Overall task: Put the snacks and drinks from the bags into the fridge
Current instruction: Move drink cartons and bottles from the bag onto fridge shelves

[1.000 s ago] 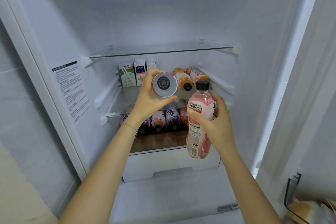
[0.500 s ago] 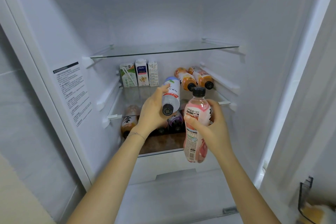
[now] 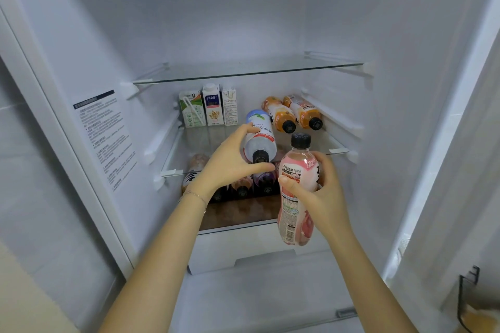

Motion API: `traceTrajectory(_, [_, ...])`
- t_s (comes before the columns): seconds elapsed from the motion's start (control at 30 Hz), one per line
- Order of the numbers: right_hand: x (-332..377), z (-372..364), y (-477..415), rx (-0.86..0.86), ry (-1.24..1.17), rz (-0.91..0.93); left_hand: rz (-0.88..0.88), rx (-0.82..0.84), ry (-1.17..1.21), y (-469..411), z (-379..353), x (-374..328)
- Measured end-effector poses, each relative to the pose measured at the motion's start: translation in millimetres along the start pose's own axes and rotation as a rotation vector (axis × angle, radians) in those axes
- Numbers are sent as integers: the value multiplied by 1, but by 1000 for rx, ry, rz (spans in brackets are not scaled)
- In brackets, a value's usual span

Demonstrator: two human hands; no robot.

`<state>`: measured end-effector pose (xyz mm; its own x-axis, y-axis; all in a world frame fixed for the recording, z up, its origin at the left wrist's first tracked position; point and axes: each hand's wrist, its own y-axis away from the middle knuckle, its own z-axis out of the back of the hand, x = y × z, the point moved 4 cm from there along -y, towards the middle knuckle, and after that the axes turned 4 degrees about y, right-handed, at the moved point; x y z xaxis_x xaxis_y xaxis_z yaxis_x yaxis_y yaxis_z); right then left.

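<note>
My left hand (image 3: 232, 162) grips a white bottle (image 3: 260, 138) with a red-and-green label and a black cap. The bottle lies on its side on the middle glass shelf (image 3: 335, 149), cap toward me, left of two orange bottles (image 3: 281, 116). An upright pink drink bottle (image 3: 297, 192) with a black cap is held in my right hand (image 3: 322, 197) in front of the shelf edge. The open fridge (image 3: 205, 24) fills the view.
Three cartons (image 3: 209, 109) stand at the back left of the middle shelf. Several dark bottles (image 3: 243, 186) lie on the shelf below. The top glass shelf (image 3: 243, 71) is bare. A white drawer (image 3: 243, 249) sits below. A door bin (image 3: 470, 303) shows at the lower right.
My left hand turned the white bottle from bottom-toward-me to cap-toward-me and laid it on the middle shelf. The pink bottle in my right hand stayed about level.
</note>
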<state>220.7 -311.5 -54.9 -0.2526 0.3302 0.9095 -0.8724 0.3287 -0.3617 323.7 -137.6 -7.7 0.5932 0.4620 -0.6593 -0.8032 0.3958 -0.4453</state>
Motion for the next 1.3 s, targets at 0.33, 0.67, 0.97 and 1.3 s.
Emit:
traceTrajectory(0.33, [-13, 7, 0, -7, -1, -5, 54, -39, -145, -58, -8, 8])
traceTrajectory(0.67, [-20, 13, -1, -24, 10, -5, 115, -7, -185, -94, -10, 21])
traceTrajectory(0.97, [-25, 10, 7, -34, -3, -14, 67, 5, -194, -81, -19, 17])
traceTrajectory(1.3, [-20, 22, 11, -143, -41, -48, -452, -5, -150, 34, -91, 11])
